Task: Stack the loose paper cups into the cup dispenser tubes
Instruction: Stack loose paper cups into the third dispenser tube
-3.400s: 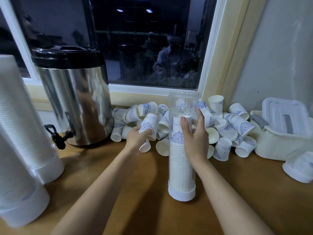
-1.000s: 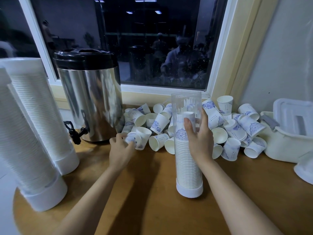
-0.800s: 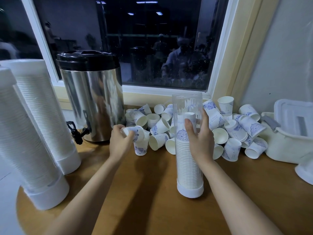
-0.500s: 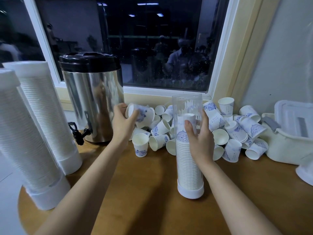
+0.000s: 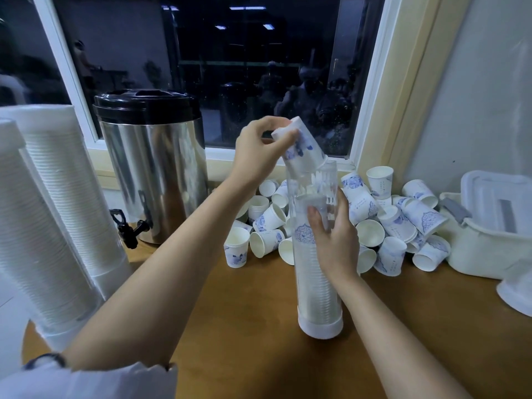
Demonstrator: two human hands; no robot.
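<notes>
How far the held paper cup (image 5: 302,152) has gone into the cup dispenser tube (image 5: 318,286) is hard to judge. It is tilted mouth-down with its rim at the tube's open top, and glare on the clear wall blurs that spot. The left hand (image 5: 257,152) pinches the cup near its upturned base between thumb and curled fingertips. The right hand (image 5: 336,240) wraps around the tube's upper half, thumb and fingers curled on the plastic, and hides part of the nested stack inside. The tube stands upright on its white base on the wooden table (image 5: 244,321).

Behind it, the pile of loose cups (image 5: 385,223) lies against the wall below the window (image 5: 230,67); tube and right hand cover its middle. A steel urn (image 5: 152,174) with a black lid stands left of the pile. Two tall white cup stacks (image 5: 63,197) at the left and a white lidded box (image 5: 489,226) at the right are cut off by the frame edges.
</notes>
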